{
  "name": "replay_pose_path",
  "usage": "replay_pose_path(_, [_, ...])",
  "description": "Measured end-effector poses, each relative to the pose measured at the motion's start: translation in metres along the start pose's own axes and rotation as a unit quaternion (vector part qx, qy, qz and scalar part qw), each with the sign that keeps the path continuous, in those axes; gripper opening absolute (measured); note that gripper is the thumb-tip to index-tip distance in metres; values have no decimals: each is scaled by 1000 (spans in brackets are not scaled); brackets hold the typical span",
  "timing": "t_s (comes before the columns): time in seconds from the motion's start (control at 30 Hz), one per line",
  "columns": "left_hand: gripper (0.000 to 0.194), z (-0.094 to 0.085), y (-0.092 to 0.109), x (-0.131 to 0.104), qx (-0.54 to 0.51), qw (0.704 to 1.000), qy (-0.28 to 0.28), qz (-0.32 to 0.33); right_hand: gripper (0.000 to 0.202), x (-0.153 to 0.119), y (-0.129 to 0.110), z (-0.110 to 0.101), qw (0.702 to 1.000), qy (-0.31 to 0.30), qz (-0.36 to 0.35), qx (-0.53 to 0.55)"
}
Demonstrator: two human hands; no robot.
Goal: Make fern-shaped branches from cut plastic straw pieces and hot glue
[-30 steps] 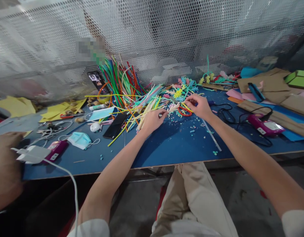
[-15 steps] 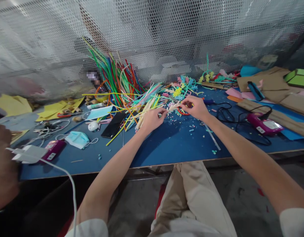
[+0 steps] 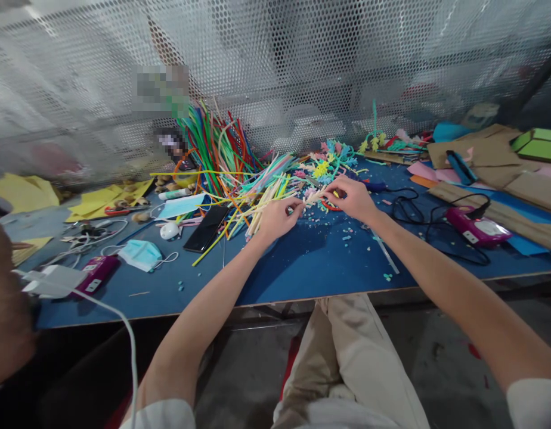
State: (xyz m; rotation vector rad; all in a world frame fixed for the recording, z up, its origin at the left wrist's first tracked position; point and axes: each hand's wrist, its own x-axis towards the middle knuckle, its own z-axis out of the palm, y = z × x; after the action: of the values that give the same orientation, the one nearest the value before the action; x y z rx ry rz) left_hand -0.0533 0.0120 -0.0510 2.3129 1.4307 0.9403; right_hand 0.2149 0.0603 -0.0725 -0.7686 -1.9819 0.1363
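Between my hands is a small cream-coloured fuzzy stem piece (image 3: 313, 195), pinched at both ends. My left hand (image 3: 279, 215) closes thumb and fingers on its left end. At its right end, the fingertips of my right hand (image 3: 350, 196) are pressed together on it. Cream and yellow fuzzy stems (image 3: 269, 199) lie beside and behind my left hand. Past my right hand is a heap of pastel twisted pieces (image 3: 331, 159). A bunch of long coloured stems (image 3: 217, 140) leans against the perforated metal screen. Small bits are scattered on the blue tabletop (image 3: 297, 268).
Left of my arm lie a black phone (image 3: 206, 228), a blue face mask (image 3: 140, 254), a purple power block (image 3: 95, 274) and a white charger. On the right are a black cable, another purple block (image 3: 476, 226) and brown paper (image 3: 476, 156). Another person's arm (image 3: 7, 298) is at the far left.
The view has shifted very slightly. Both my hands keep their pinch on the cream piece, with only a small shift of the right fingers. The other person's arm moved a little.
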Motion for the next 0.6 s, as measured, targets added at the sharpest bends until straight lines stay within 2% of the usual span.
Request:
replay_pose_path(0.27, [44,1,-10,2,-61,998,-19,4,20,4,-1,-5,996,-8,-72,-50])
replay_pose_path(0.43, [42,0,-9,3,-72,997,-15,-5,21,6,1,-9,986,-18,-121,-115])
replay_pose_path(0.6, [40,-3,-7,5,-62,998,-26,1,22,6,6,-12,979,-36,-159,-126])
